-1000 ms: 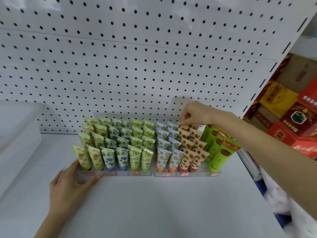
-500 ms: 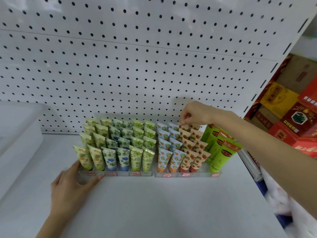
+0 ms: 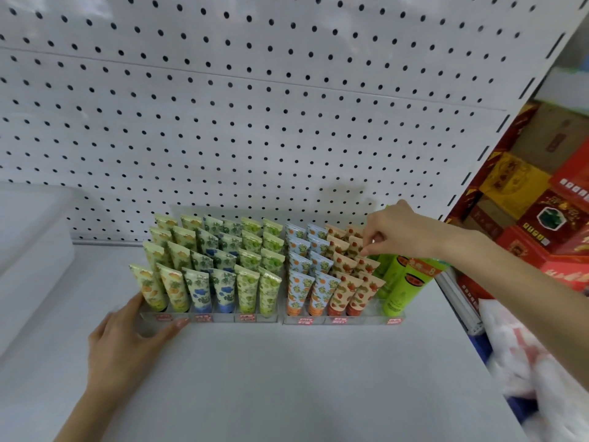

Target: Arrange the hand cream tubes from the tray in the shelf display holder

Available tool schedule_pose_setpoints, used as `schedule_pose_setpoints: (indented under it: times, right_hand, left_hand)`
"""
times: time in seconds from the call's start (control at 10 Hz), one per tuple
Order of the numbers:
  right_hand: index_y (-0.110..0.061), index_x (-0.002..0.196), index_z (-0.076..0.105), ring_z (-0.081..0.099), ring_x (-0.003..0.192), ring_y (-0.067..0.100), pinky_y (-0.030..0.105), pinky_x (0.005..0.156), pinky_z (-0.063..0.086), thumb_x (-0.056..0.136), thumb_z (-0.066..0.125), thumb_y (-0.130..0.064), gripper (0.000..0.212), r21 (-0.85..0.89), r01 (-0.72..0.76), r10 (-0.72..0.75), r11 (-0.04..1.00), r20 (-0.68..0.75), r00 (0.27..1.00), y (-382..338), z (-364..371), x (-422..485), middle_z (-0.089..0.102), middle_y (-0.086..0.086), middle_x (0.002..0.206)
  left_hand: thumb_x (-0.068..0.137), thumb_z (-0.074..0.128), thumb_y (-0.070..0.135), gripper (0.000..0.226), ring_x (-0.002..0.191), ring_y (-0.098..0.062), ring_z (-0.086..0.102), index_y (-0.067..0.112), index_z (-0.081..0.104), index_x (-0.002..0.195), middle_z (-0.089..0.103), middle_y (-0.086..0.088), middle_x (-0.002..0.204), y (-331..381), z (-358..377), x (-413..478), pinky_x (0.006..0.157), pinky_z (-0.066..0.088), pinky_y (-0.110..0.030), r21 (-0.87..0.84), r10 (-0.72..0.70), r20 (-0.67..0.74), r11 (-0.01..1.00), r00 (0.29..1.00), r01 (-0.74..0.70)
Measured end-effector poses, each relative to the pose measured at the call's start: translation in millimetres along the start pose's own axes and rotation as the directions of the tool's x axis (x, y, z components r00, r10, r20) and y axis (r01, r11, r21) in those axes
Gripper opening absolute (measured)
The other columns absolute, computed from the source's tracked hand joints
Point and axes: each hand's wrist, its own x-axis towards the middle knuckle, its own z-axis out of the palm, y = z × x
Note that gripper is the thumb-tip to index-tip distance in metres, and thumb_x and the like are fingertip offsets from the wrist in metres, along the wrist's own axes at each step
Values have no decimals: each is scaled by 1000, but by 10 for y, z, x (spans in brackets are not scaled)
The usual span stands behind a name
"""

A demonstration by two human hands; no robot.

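The right hand point(image 3: 402, 231) reaches in from 3 o'clock with its fingers curled. Thumb and forefinger are closed to a pinch on the crimped top of a strawberry tube point(image 3: 356, 247) in the rightmost strawberry column, towards the back of the right holder point(image 3: 345, 321). That clear holder has blue-and-orange tubes point(image 3: 299, 290) on its 9 o'clock side and strawberry-print ones in the middle. Taller bright green tubes point(image 3: 396, 283) lean at its 3 o'clock end, just under the wrist. The left hand point(image 3: 127, 341) comes up from 7 o'clock, spread and nearly flat on the shelf point(image 3: 287, 387). Its thumb lies along the 9 o'clock side of the left holder point(image 3: 223, 318) and its forefinger along the front wall, touching the corner without gripping it. This holder stands just beside the right one at its 9 o'clock and is full of upright hand cream tubes point(image 3: 223, 275) in four stepped rows. They run from yellow-orange prints through blue to green. Behind both holders, at 12 o'clock, rises a white pegboard point(image 3: 255, 122). At 9 o'clock a white container point(image 3: 30, 250) sits on the shelf, well apart from the holders. At 3 o'clock, past the shelf's upright, red and yellow boxes point(image 3: 541, 199) are stacked. Something white and red point(image 3: 541, 378) at 4 o'clock is too blurred to tell.
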Motion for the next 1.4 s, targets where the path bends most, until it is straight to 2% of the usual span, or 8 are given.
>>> schedule_pose_setpoints:
  times: [0.2, 0.5, 0.7, 0.9, 1.1, 1.2, 1.3, 1.4]
  right_hand:
    - [-11, 80, 70, 56, 73, 20, 28, 84, 23, 91, 59, -32, 26, 49, 15, -13, 999, -34, 999, 39, 52, 15, 66, 11, 85]
    - [-16, 77, 74, 48, 60, 5, 27, 91, 27, 85, 68, -31, 18, 54, 20, -21, 998, 14, 1000, -2, 54, -37, 66, 2, 75]
    - [-11, 75, 72, 46, 55, 4, 29, 92, 28, 85, 68, -31, 22, 28, 11, -12, 1000, 15, 1000, -2, 74, 1, 56, -8, 62]
    - [-9, 73, 70, 46, 56, 5, 26, 88, 24, 85, 67, -31, 25, 5, 20, -20, 1000, -1, 1000, 7, 80, 14, 66, 6, 73]
    - [-12, 72, 71, 45, 55, 7, 24, 81, 23, 85, 67, -35, 27, 23, -5, 5, 1000, 25, 1000, -19, 42, -22, 55, -4, 61]
    - [-17, 77, 71, 50, 64, 8, 26, 83, 27, 87, 64, -37, 23, 11, -47, 47, 999, 4, 999, -37, -55, -67, 61, 0, 71]
    - [-27, 80, 67, 54, 74, 10, 29, 84, 30, 89, 60, -39, 16, -15, -72, 71, 997, -61, 996, -67, -165, -156, 57, -5, 78]
    - [-29, 97, 67, 51, 88, 14, 31, 79, 25, 88, 60, -39, 15, 5, -79, 77, 997, -244, 967, -142, -164, -298, 54, -9, 88]
  left_hand:
    - [63, 54, 70, 74, 111, -33, 52, 27, 53, 124, 66, -5, 107, 29, -17, -14, 99, 34, -48, -29, -7, 1, 1000, 1000, 8]
    - [61, 52, 74, 74, 108, -32, 53, 30, 54, 121, 67, -3, 106, -27, 8, 6, 95, 37, -48, -18, -5, -2, 1000, 1000, 5]
    - [63, 54, 72, 71, 106, -32, 54, 30, 54, 121, 67, -3, 104, -22, 10, 4, 94, 38, -48, -13, -2, -3, 1000, 1000, 2]
    - [64, 55, 70, 71, 103, -31, 54, 29, 55, 121, 67, -3, 104, -2, -7, -1, 91, 38, -47, -2, 9, -4, 1000, 1000, -9]
    - [63, 51, 77, 77, 103, -29, 54, 29, 53, 124, 68, -2, 105, 19, -29, -21, 94, 37, -48, -22, 18, 11, 1000, 1000, -17]
    - [59, 45, 82, 87, 108, -29, 55, 31, 46, 130, 67, 0, 110, 55, -58, -46, 100, 32, -47, -61, 12, 29, 998, 1000, -10]
    - [66, 64, 74, 92, 116, -31, 54, 28, 36, 141, 61, -1, 130, 43, -62, -48, 103, 31, -48, -100, 32, 7, 994, 999, -31]
    - [71, 72, 53, 95, 117, -30, 56, 22, 27, 148, 48, -5, 144, 59, -89, -75, 101, 37, -51, -325, -65, -21, 944, 998, 55]
